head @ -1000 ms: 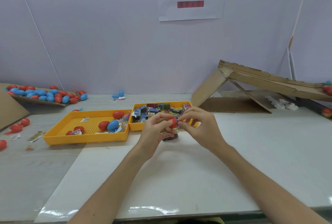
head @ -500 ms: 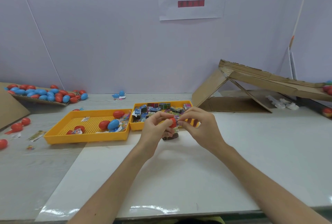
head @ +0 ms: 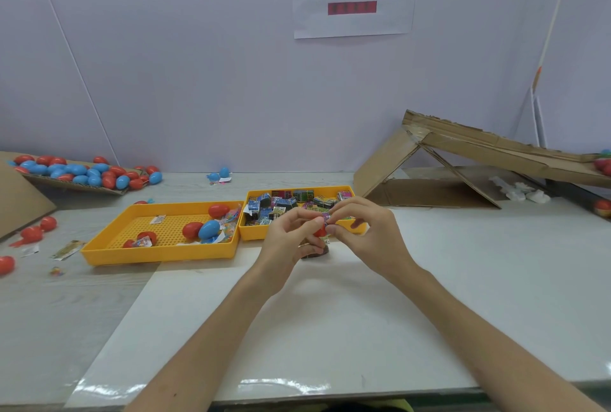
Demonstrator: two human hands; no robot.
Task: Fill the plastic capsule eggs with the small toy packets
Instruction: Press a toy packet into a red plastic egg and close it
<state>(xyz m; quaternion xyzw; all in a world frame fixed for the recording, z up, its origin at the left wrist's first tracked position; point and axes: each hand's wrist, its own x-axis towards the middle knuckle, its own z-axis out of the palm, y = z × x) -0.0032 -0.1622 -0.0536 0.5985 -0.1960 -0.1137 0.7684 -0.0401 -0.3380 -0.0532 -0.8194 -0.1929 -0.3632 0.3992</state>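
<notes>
Moved: hardly anything since the earlier frames; both hands stay over the near edge of the packet tray, and the right fingertips have closed in slightly on the egg's mouth.
Left hand: the left hand holds the red egg with thumb and curled fingers round it.
Right hand: the right hand pinches a toy packet at the egg's top, thumb and forefinger together.
Where the egg is: in the air between both hands, just above the table, near the packet tray.
Handling: the egg looks light, hard and smooth, so likely slippery; best held round its widest part, leaving the open rim free. The packet is probably thin, soft and crinkly; I judge it needs folding and pushing in by its middle.
Packet tray: the right yellow tray holds a heap of mixed packets.
Egg tray: the left yellow tray holds a few red eggs, one blue egg and some loose packets.
Far left: a cardboard tray piled with red and blue eggs.
Under the hands: a small dark thing on the table; what it is cannot be told.
</notes>
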